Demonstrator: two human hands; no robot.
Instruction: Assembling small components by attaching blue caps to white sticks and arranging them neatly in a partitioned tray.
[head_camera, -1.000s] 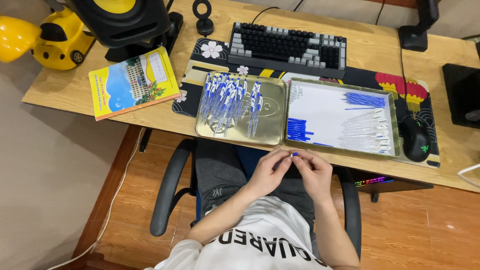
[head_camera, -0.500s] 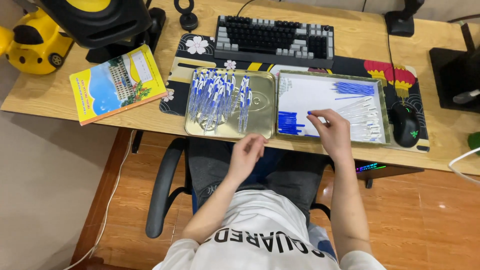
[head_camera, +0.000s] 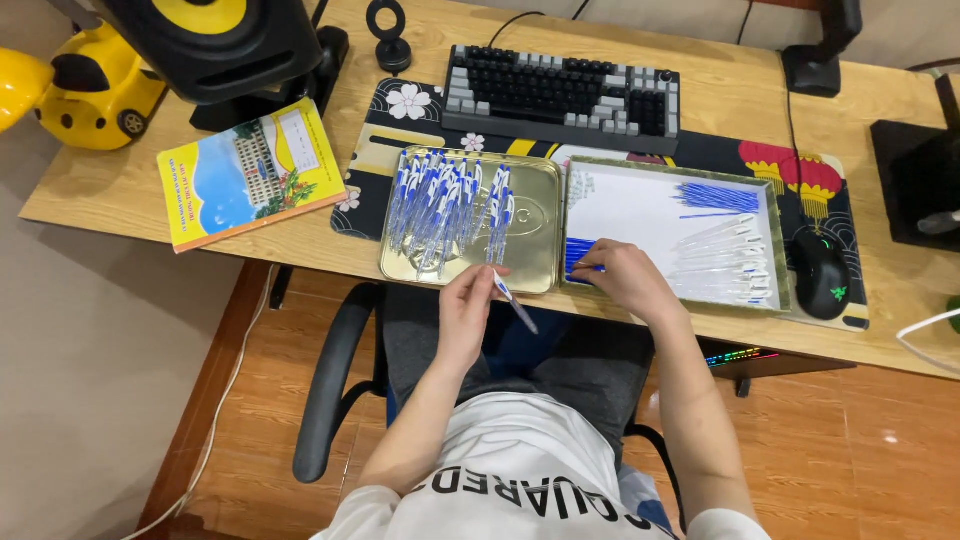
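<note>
1. Two hands low in the middle of the frame, at the near edge of the worktop (head_camera: 130, 195).
2. Left hand (head_camera: 465, 310) closed on one blue-and-white pen (head_camera: 515, 303); pen tilted, upper end between the fingertips, lower end pointing down-right over the lap, clear of the worktop edge.
3. Right hand (head_camera: 625, 280) laid on the lower left corner of the white-lined tray (head_camera: 775, 240), fingers curled narrow over a row of blue caps (head_camera: 580, 255) there; whether anything is pinched between them, cannot tell.
4. Held pen just left of the right hand, between the two hands, touching only the left.
5. Gold metal tray (head_camera: 540, 185) just above the left hand, holding a heap of assembled blue-and-white pens (head_camera: 445, 200) lying mostly upright in the frame.
6. Inside the white-lined tray: thin blue refills (head_camera: 715, 197) at upper right, clear pen barrels (head_camera: 725, 260) at lower right, well apart from the right hand.
7. Both trays side by side on a dark patterned desk mat (head_camera: 400, 110), touching or nearly so.
8. Elsewhere: black-and-grey keyboard (head_camera: 565, 95) at upper centre, black mouse (head_camera: 822, 275) at right beside the white-lined tray, yellow-bordered book (head_camera: 250, 175) at left, black speaker (head_camera: 215, 40) and yellow toy car (head_camera: 95, 90) at upper left.
</note>
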